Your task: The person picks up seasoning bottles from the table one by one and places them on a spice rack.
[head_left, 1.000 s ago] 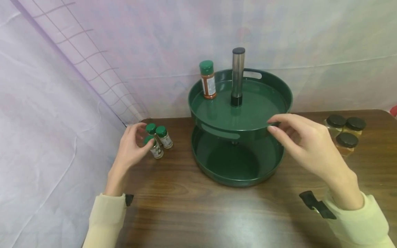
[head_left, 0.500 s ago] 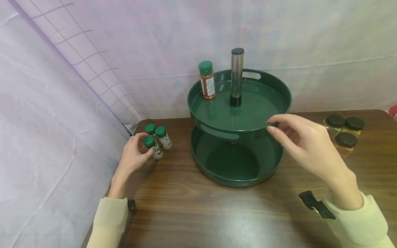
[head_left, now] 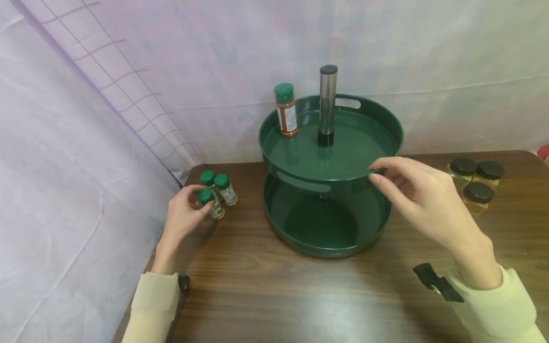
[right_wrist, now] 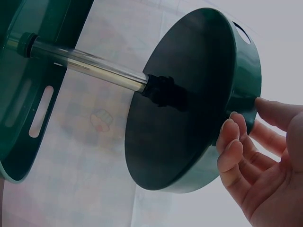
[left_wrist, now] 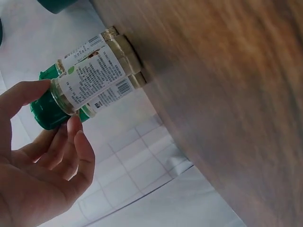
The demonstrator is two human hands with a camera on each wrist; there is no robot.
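If hoisted by the cap alone, could well swing at the base, so look straight to the far left and watch the left hand (head_left: pixel 186 212), grasping the front spice jar (left_wrist: pixel 92 73) high up, at its green cap (head_left: pixel 206 196), between thumb and fingers. Standing upright on the wooden table (head_left: pixel 257 295), seemingly with no gap beneath, though hard to be sure. Packed in tight there: just behind, a second jar (head_left: pixel 208 178); just to the right, a third jar (head_left: pixel 227 190). Risky company! Could topple either one with a careless knuckle or a sideways pull.

On across to the two-tier stand (head_left: pixel 334 185): lower tray (head_left: pixel 330 251) down on the table, upper tray (head_left: pixel 356 152) overhead. Up there on the left, spot the orange-red jar (head_left: pixel 287 116), upright, unheld, near the rim. Liable to slide or tip on any sharp jerk of the tray. Right of it, note the metal post (head_left: pixel 328 100), easy to hit when carrying anything across the middle.

Further right, find the right hand (head_left: pixel 422 202), pinching the upper tray's rim between thumb and fingers. Steadying, by the look of it, but could turn or tilt the tray with one stray tug. Farthest right, see three black-lidded jars (head_left: pixel 477 191), clustered on the table close behind that hand, easy to clip on a backward swing.
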